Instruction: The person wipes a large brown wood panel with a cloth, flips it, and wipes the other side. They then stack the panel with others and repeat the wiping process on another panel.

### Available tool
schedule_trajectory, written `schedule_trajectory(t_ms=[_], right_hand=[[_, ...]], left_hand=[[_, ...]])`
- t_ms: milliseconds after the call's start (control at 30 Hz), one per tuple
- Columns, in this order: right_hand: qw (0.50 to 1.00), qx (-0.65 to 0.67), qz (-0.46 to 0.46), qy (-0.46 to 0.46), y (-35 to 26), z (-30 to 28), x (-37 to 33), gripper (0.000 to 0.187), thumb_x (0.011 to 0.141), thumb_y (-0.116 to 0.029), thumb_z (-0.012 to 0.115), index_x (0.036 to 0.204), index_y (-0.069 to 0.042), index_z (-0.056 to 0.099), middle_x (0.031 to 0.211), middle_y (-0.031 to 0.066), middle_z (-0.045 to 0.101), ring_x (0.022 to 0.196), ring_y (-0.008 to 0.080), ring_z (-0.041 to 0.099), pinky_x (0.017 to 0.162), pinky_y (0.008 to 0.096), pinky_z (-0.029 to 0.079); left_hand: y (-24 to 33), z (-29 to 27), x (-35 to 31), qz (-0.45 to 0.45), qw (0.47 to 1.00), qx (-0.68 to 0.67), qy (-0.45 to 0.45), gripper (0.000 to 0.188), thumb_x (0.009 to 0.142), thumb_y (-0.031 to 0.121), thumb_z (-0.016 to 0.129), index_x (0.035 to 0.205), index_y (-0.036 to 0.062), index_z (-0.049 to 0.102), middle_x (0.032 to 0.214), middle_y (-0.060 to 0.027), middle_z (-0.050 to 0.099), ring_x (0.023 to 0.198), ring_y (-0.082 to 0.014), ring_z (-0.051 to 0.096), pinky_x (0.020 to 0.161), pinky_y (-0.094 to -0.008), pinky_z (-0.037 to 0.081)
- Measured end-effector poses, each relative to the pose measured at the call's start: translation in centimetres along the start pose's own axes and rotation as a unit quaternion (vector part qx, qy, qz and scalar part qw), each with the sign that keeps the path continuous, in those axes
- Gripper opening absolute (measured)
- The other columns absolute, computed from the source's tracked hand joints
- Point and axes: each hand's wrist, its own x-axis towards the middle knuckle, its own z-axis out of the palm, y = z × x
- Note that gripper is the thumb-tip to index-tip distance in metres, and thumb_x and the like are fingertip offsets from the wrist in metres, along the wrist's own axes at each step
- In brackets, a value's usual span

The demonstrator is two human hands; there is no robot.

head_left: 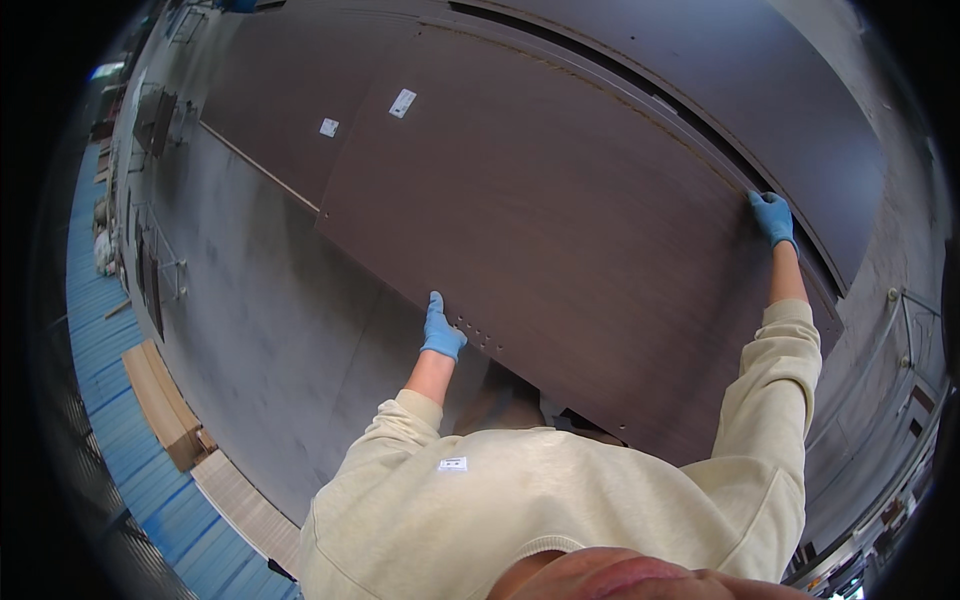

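A large dark brown panel lies across the view in front of me, slanting down to the right. It has a white label near its far left corner and several drilled holes along its near edge. My left hand, in a blue glove, is closed on that near edge beside the holes; its fingers are partly hidden by the panel. Farther right, my right hand, also gloved in blue, grips the far edge with its fingers bent over it.
Another brown panel with a white label extends past the left end. A dark panel lies beyond the far edge, across a narrow dark gap. Blue rollers carry tan boards at left. Metal racks stand at right.
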Motion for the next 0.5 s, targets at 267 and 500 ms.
schedule_trajectory(t_ms=[267,500], right_hand=[[1.000,-0.012,0.005,-0.023,2.2,2.3,2.3,0.050,0.091,-0.052,0.070,0.104,-0.005,0.079,0.103,0.0174,0.078,0.098,0.0314,0.073,0.088,0.0416,0.054],[0.999,-0.004,-0.004,-0.032,2.9,2.8,3.3,0.051,0.091,-0.052,0.072,0.103,-0.003,0.079,0.097,0.0171,0.078,0.091,0.0282,0.073,0.084,0.0404,0.054]], left_hand=[[0.3,1.5,-1.0,-0.005,0.998,0.026,0.055,0.072,0.095,0.058,0.070,0.149,0.0128,0.055,0.155,-0.0079,0.055,0.140,-0.0353,0.051,0.120,-0.0575,0.037],[0.3,4.5,-4.2,0.011,0.987,0.079,0.139,0.061,0.101,0.053,0.063,0.146,0.0123,0.056,0.154,-0.0074,0.056,0.137,-0.0347,0.054,0.116,-0.0565,0.042]])
